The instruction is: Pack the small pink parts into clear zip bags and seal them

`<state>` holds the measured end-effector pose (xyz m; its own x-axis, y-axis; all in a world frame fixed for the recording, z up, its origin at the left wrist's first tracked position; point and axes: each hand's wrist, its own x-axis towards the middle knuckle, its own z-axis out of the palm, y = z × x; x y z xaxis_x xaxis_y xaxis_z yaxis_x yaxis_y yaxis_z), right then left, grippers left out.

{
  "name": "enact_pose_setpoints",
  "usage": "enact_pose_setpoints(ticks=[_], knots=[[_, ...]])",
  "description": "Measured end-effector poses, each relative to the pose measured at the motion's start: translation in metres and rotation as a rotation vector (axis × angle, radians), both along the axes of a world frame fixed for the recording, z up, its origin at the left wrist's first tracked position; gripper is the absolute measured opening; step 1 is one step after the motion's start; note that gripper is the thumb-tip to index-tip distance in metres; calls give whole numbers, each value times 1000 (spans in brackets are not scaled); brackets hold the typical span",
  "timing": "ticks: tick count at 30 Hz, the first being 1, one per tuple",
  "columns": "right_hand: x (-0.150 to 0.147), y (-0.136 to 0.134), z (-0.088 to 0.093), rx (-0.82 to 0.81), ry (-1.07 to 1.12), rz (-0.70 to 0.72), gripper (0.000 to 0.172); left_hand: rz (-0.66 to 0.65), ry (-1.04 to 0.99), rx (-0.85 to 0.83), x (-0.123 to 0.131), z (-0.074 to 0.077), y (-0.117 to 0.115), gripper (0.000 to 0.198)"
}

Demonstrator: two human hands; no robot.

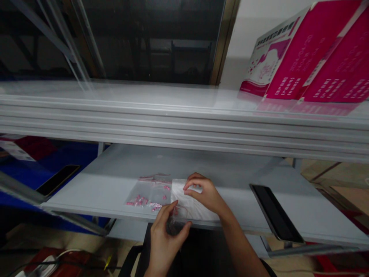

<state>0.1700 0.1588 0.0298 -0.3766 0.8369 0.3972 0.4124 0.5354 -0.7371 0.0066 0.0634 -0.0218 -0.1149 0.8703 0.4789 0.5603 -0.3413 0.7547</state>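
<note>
At the front edge of the grey shelf, my left hand (167,234) holds a small clear bag (179,219) between thumb and fingers. My right hand (203,190) is above a white sheet or stack of bags (188,204), its thumb and index fingertips pinched together; anything between them is too small to make out. Left of the hands lie clear zip bags (148,188) side by side, with small pink pieces (138,201) in or on them.
A dark phone or tablet (275,213) lies at the right of the shelf (230,169). Another dark phone (59,180) is at the left on blue. Pink boxes (314,57) stand on the upper ledge (173,100). Cables are on the floor at lower left.
</note>
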Motion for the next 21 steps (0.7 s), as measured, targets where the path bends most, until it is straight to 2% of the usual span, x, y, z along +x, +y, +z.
enact_pose_setpoints(ticks=[3, 6, 8, 10, 12, 15, 17, 21], knots=[[0, -28, 19, -103, 88, 193, 3, -10, -2, 9, 1, 1, 2, 41], [5, -35, 19, -136, 95, 234, 7, -9, -5, 14, 3, 4, 2, 41], [11, -28, 7, -115, 65, 116, 12, -11, -8, 11, 2, 5, 2, 41], [16, -16, -10, -77, 17, -86, 16, -10, -6, 8, 2, 6, 0, 41], [18, -4, -29, -57, -22, -202, 16, -4, 0, 5, 1, 6, -1, 40], [15, 5, -49, -48, -53, -245, 16, 5, 0, 4, 0, 4, -1, 41], [12, 7, -55, -40, -61, -255, 16, 12, -7, 1, -1, 3, -1, 41], [8, 0, -46, -28, -24, -251, 14, 13, -3, -7, -2, 2, -1, 41]])
